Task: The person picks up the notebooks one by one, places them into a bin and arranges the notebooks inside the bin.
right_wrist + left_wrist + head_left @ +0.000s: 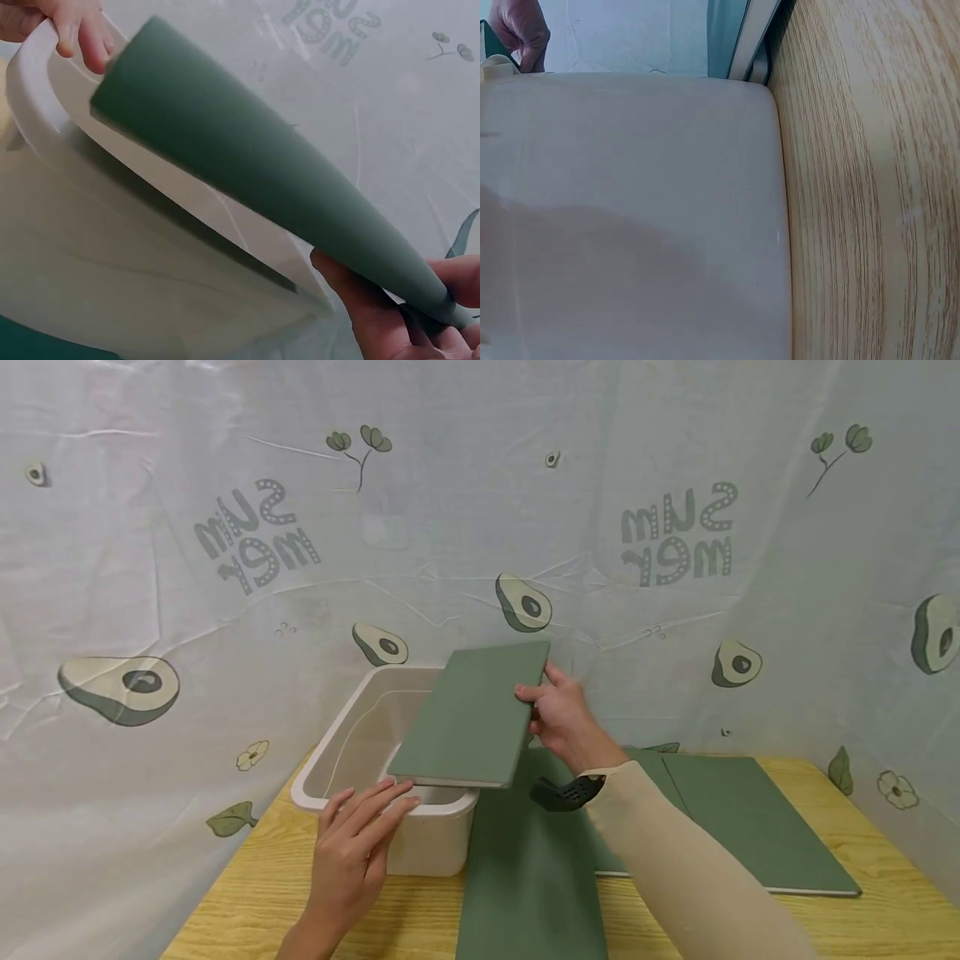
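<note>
Green book [465, 718] over the tub [431, 843]
My right hand [564, 720] grips the book — my left hand [355, 852], fingers outstretched, at the tub's rim.

Bin [429, 845] partly hidden behind green book [474, 718], beige sleeve [678, 864] cut off
</note>
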`<state>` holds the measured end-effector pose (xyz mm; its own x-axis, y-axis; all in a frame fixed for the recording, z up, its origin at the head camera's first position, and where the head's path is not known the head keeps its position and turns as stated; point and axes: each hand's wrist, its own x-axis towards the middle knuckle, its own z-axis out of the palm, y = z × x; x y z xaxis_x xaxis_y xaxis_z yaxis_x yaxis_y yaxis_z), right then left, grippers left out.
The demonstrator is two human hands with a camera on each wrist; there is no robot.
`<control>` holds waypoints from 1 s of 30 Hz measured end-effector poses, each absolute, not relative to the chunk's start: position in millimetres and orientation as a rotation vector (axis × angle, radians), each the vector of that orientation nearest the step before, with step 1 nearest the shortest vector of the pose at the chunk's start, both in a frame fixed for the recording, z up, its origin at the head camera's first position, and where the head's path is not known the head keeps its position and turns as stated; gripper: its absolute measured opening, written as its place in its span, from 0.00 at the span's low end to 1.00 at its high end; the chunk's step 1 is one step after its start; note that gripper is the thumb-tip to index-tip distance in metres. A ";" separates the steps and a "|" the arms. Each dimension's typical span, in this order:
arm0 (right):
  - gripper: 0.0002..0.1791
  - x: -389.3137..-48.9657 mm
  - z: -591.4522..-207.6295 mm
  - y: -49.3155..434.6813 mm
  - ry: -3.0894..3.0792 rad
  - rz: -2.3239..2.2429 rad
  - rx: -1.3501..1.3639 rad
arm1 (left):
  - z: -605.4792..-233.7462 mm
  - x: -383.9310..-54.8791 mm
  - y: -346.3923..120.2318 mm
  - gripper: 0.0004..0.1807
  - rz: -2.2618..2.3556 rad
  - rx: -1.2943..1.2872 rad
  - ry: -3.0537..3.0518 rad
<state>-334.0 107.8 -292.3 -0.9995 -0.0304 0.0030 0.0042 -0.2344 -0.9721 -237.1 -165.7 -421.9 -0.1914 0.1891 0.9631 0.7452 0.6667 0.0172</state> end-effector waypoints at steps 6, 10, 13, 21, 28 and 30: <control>0.43 -332.7 -298.0 95.9 1.931 -2.425 -0.043 | -423.7 -235.3 -170.6 0.17 -0.598 -0.759 -1.719; 0.44 -331.3 -299.4 88.8 1.922 -2.422 -0.050 | -424.4 -234.2 -173.6 0.17 -0.604 -0.760 -1.721; 0.44 -330.6 -300.6 83.6 1.906 -2.428 -0.060 | -424.7 -233.8 -175.5 0.17 -0.608 -0.761 -1.721; 0.48 -327.0 -305.8 68.5 1.885 -2.420 -0.083 | -425.4 -233.8 -179.2 0.17 -0.603 -0.774 -1.710; 0.52 -325.4 -309.3 55.7 1.920 -2.410 -0.073 | -425.0 -235.5 -179.7 0.16 -0.608 -0.805 -1.687; 0.53 -325.7 -309.8 52.5 1.920 -2.410 -0.076 | -424.8 -236.0 -179.3 0.16 -0.613 -0.808 -1.686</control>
